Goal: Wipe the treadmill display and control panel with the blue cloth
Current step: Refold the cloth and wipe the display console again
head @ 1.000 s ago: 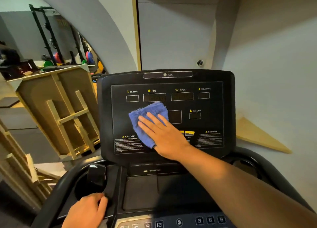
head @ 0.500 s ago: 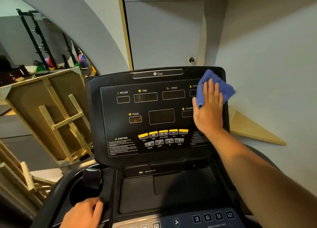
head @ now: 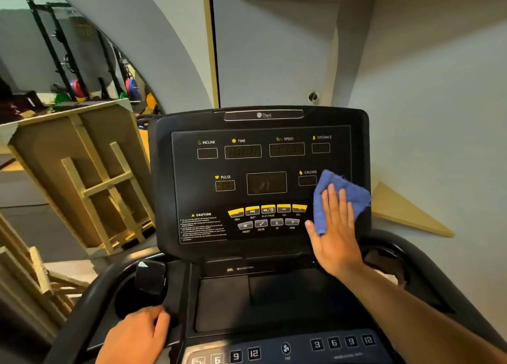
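Far left we note a tilted wooden frame beside the treadmill. Our left hand rests on the console's left edge, fingers curled over the dark rim just below a small black block. The display stands upright at centre, readouts dark, yellow buttons in a row. At its lower right our right hand lies flat, fingers straight and together, pressing the blue cloth against the panel under CALORIE.
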